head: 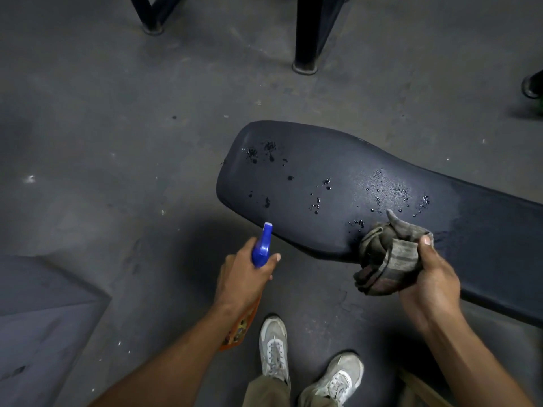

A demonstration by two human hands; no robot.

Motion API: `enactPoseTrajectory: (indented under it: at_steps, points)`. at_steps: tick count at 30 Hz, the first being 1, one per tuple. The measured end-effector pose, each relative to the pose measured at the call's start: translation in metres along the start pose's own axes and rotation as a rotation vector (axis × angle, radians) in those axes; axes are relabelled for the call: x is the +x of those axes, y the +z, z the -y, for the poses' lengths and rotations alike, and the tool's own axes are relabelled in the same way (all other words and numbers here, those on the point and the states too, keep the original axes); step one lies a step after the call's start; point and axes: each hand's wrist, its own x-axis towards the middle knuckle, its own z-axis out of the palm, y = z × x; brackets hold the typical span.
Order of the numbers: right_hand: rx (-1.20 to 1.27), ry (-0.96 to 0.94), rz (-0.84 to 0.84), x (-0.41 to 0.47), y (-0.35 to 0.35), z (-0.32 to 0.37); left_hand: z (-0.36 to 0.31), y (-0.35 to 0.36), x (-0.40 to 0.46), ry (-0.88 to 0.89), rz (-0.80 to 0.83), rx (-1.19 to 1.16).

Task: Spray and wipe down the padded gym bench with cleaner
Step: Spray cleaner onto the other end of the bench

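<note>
The dark padded gym bench (323,177) runs from the centre toward the right edge, its top dotted with wet droplets. My left hand (241,277) grips a spray bottle (263,245) with a blue trigger head and an orange body that shows below my wrist; the nozzle points at the bench's near edge. My right hand (429,277) holds a bunched grey-brown cloth (388,257) against the front edge of the bench, just right of the bottle.
Black metal frame legs (307,48) stand on the grey floor beyond the bench. A grey mat or pad (38,312) lies at the lower left. My white sneakers (274,348) are planted on the floor below the bench.
</note>
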Motion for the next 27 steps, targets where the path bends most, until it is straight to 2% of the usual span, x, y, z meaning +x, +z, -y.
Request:
enactPoseTrajectory:
  at_steps: [7, 13, 20, 27]
  points:
    - [-0.026, -0.010, -0.060, 0.009, -0.012, 0.002, -0.011, 0.011, -0.005, 0.050, 0.032, 0.018]
    - [0.000, -0.024, -0.086, 0.008, -0.023, 0.010, -0.064, 0.002, 0.025, 0.108, 0.034, 0.014]
    - [0.067, -0.037, -0.098, 0.001, -0.030, 0.021, -0.118, 0.003, 0.056, 0.188, 0.025, 0.143]
    - [0.095, -0.043, -0.137, 0.001, -0.051, 0.026, -0.117, 0.021, 0.049, 0.179, 0.081, 0.171]
